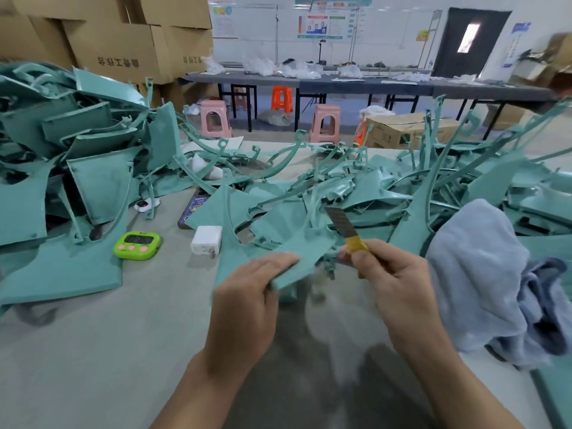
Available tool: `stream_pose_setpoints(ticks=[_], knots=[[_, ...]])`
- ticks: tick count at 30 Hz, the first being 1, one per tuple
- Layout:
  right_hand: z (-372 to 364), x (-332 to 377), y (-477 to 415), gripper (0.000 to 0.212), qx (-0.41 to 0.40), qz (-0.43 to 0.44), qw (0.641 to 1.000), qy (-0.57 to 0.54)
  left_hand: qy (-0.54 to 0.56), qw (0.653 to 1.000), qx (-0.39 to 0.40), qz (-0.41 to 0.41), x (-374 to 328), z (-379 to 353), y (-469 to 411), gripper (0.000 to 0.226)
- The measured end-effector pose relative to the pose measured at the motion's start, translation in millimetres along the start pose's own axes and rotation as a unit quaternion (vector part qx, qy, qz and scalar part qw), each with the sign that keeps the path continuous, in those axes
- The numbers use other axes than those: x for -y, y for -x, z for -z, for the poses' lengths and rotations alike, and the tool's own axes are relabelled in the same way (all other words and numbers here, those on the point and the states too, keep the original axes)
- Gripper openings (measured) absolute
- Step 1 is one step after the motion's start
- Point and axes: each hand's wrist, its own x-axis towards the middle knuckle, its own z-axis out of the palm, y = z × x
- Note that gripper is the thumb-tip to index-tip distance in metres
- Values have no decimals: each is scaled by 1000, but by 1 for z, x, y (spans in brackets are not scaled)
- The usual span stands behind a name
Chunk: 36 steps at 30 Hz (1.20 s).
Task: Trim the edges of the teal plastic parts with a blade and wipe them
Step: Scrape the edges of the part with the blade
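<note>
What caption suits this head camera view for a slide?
Left hand grips a flat teal plastic part while right hand holds a yellow-wrapped blade.
</note>
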Motion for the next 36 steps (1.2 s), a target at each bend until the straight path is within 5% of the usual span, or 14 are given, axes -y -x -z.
stream_pose_setpoints(ticks=[3, 7, 14, 19, 23, 31, 36], knots=[[0, 8, -1, 14, 66, -176, 953, -238, -54, 992, -7, -112, -7, 0, 2, 51], [1, 6, -3, 16, 73, -243, 908, -333, -82, 981, 10, -174, -11, 1, -1, 40], [-4, 2, -6, 17, 46, -255, 929, -263, -89, 977, 2, -193, -15, -5, -1, 44], [-1, 2, -9, 19, 71, -254, 930, -257, -111, 987, 3, -113, -4, 3, -5, 41], [11, -1, -9, 24, 14, -165, 950, -265, -126, 991, -33, 14, -3, 6, -3, 42], [2, 3, 14, 25, 206, -83, 955, -195, -159, 984, -23, 75, 1, 6, -6, 33], [-9, -1, 13, 26, 129, -72, 985, -94, -156, 985, -21, 76, 2, 7, -6, 31]])
